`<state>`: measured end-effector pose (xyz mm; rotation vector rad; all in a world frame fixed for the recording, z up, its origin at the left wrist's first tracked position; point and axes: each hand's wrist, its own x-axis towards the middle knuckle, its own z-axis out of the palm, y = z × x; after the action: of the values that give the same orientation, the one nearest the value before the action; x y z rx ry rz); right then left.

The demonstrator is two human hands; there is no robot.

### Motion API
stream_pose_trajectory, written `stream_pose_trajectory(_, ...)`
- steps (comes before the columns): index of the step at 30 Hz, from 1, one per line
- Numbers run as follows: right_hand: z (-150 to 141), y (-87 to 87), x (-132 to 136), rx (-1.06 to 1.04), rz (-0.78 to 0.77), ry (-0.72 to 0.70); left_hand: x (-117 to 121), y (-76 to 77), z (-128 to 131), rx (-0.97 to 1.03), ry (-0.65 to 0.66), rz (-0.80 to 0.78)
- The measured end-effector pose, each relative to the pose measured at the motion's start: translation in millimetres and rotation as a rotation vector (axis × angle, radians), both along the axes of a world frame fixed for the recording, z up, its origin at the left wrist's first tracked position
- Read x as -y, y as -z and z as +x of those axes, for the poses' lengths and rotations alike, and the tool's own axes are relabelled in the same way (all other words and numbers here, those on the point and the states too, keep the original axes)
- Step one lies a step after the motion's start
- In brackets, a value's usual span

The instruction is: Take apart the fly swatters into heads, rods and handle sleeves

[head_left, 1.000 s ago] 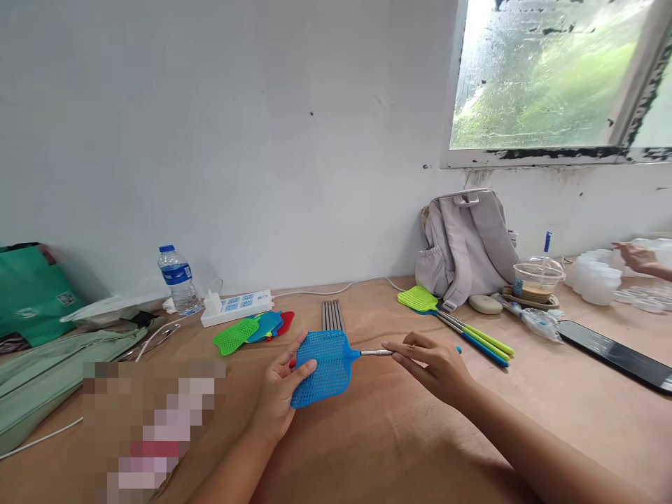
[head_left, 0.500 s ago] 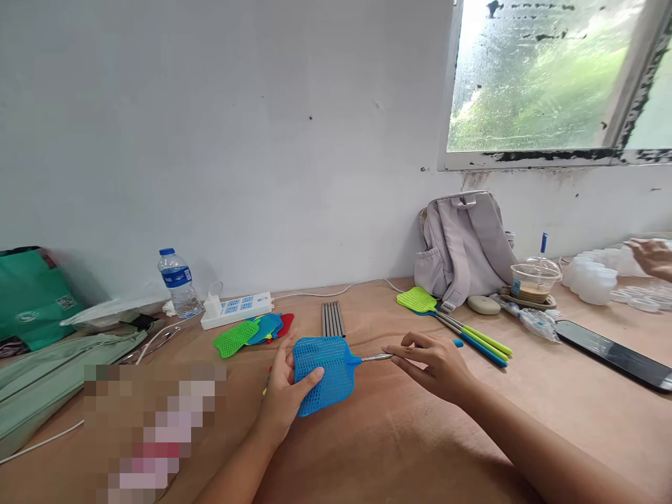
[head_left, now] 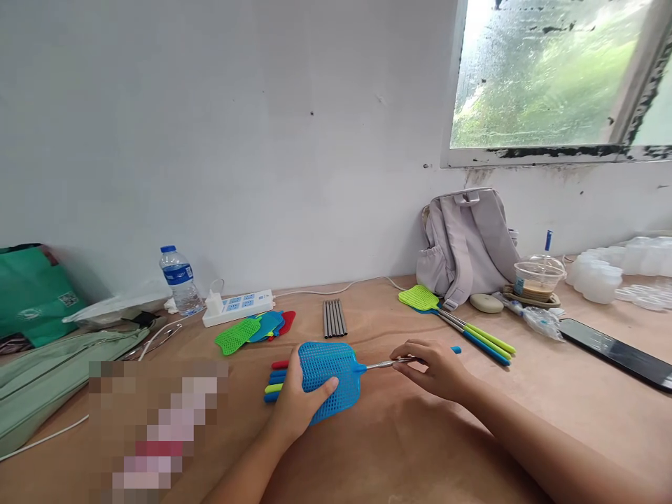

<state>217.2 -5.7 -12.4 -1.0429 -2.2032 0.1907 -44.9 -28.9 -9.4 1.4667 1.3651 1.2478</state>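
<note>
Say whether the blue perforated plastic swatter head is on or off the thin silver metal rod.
On: the swatter head meets the rod at its neck, with no visible gap. How firmly, I cannot tell.

Bare hands are showing, the left hand (head_left: pixel 295 404) and the right hand (head_left: pixel 435 367) both displaying slim fingers, with narrow wrists leading into the uncovered left forearm (head_left: pixel 257 455) and right forearm (head_left: pixel 525 437), each widening toward the elbow.

My left hand (head_left: pixel 300 400): most fingers hidden behind blue mesh head (head_left: pixel 332 374). Coloured handles (head_left: pixel 274 388): right ends covered. My right hand (head_left: pixel 437 367) hides part of metal rod (head_left: pixel 379 365). Near left, pixelated patch (head_left: pixel 162 434) unreadable. Far left, green bag (head_left: pixel 39 290) cut off.
</note>
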Motion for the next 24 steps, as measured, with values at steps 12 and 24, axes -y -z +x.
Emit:
stream_pose_trajectory(12,-3,-0.8,3,0.012,-0.093,0.005,9,-7.5,1,-0.001,0.032,0.058)
stream_pose_trajectory(24,-2,-0.9,-1,-0.077,-0.257,-0.061,16,7.6,2,-0.2,-0.004,0.299)
